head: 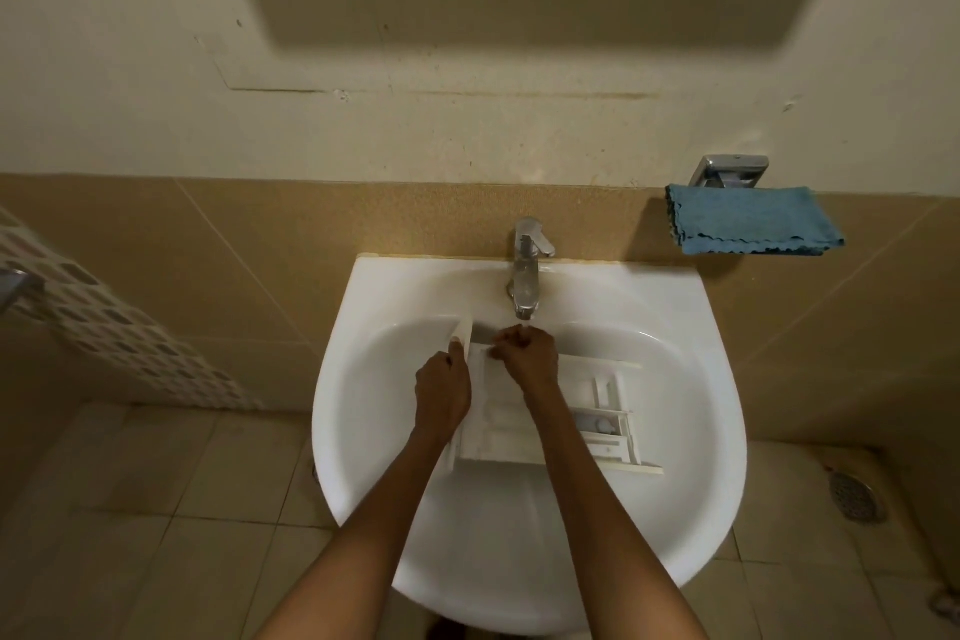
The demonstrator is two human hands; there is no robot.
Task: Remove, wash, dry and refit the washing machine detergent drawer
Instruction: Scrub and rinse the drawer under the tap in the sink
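Drawer: the detergent drawer lies across the bowl of the sink, front panel to your left and compartments facing up.
Left hand: your left hand grips the front panel, fingers wrapped round its edge.
Right hand: your right hand sits under the tap, fingers curled tight over the compartment nearest the panel. Whether they pinch the plastic or only rub it, you cannot tell from here.
Water: a thin stream appears to fall onto your right knuckles.
Step in hand: washing, by the look of it.
Doing it well: steady the panel with the left hand, slide the drawer along so each compartment passes under the spout, and work your fingertips into the corners and the siphon end on the right.
Next: the blue cloth on the wall holder is within reach for drying.
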